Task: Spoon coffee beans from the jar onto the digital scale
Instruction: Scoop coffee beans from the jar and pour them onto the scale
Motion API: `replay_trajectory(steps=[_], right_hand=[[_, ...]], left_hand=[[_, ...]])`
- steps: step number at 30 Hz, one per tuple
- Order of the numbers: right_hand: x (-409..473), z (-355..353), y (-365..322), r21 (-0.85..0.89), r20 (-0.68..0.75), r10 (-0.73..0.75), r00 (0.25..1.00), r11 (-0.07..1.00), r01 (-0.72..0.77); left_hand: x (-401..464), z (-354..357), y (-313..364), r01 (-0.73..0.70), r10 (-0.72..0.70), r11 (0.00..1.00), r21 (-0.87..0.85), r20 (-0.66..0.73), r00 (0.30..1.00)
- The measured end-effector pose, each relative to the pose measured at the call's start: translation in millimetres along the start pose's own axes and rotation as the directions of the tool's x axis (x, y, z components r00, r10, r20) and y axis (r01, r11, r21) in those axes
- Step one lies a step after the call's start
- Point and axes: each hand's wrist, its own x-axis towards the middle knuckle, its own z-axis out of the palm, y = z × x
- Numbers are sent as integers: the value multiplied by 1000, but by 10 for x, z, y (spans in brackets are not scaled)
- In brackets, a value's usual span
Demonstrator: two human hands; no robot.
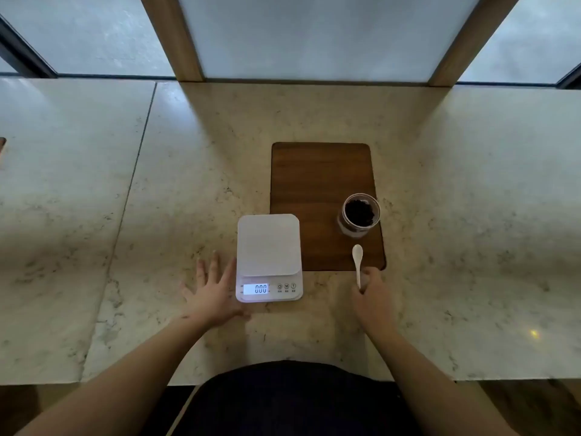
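A white digital scale (268, 247) sits on the marble counter, its lit display reading 0.00 and its platform bare. An open glass jar (359, 214) with dark coffee beans stands on the right part of a brown wooden board (314, 180). A white spoon (357, 262) points its bowl toward the jar, empty. My right hand (374, 297) pinches the spoon's handle end just below the board's near right corner. My left hand (213, 291) lies flat, fingers spread, on the counter against the scale's left side.
The marble counter (125, 215) stretches wide to both sides, with a seam line left of my left hand. Frosted window panes with wooden posts (176, 42) rise behind the counter's far edge. The near edge runs just in front of my body.
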Motion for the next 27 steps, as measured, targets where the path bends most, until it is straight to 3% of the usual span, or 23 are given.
replay_trajectory(steps=[2,6,15,27], right_hand=[[56,-95,-18,9,-61,68,996,998,-68],[136,-141,-56,8,-54,123,991,992,-122],[158,-135,-58,-101,-46,115,992,988,-119],[83,-80,31,-165,131,137,982,980,-115]], left_hand=[[24,9,13,-20,20,1000,-4,-15,1000],[44,22,31,-5,4,1000,11,16,1000],[-22,-30,54,-2,2,1000,8,31,1000],[-21,20,60,-7,6,1000,-9,-18,1000]])
